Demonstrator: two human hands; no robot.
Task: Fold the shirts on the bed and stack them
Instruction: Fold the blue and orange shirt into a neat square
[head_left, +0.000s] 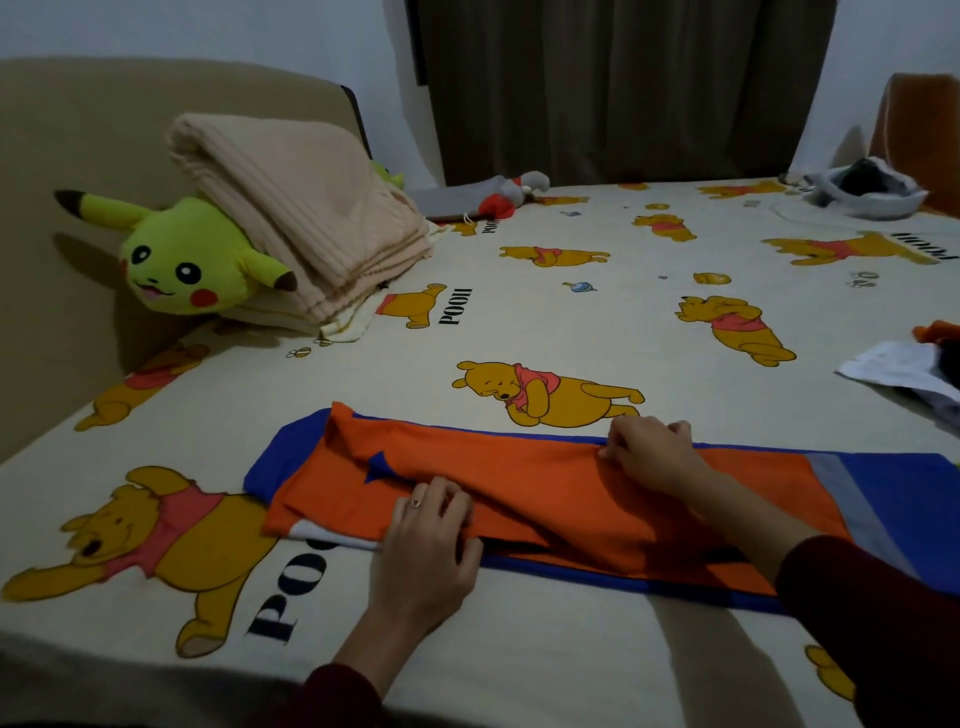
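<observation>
Head view: the orange and blue shirt (597, 499) lies in a long band across the near bed (519, 322). My left hand (428, 540) presses it flat, fingers straight; my right hand (649, 449) pinches its far edge.

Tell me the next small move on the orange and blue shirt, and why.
Probably fold the shirt across, collar end toward the hem. It already lies as a long narrow strip on the bed, with the left hand and right hand on it.
</observation>
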